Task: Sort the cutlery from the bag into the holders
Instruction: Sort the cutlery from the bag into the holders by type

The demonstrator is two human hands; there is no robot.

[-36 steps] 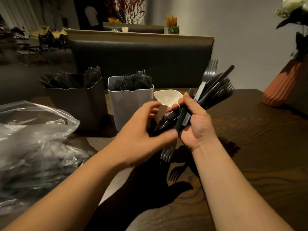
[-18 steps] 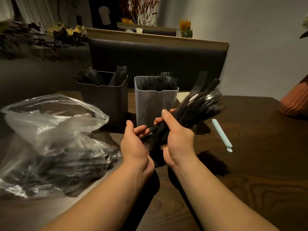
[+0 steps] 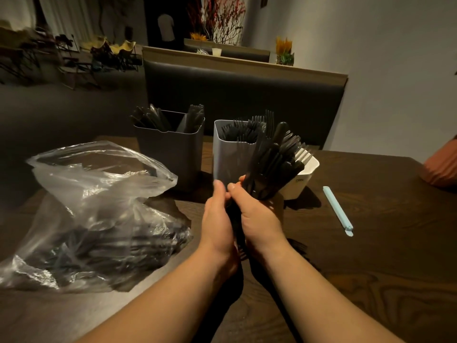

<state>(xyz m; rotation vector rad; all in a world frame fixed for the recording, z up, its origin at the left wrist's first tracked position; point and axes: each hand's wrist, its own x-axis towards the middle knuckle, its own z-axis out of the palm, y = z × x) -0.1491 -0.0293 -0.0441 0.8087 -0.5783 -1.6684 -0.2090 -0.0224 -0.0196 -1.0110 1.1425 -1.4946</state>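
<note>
1. Tilts cutlery bundle (image 3: 274, 164) steeper than before.
2. Grips its handles with left hand (image 3: 217, 224) and right hand (image 3: 259, 219), both curled round.
3. Holds it just beyond the hands, before grey holder (image 3: 230, 154); bag (image 3: 99, 214) left of hands.

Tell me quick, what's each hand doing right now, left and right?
Left hand: cupped against the cutlery bundle, low down; fingers hidden, grip cannot be told.
Right hand: closed, gripping the cutlery bundle.
</note>
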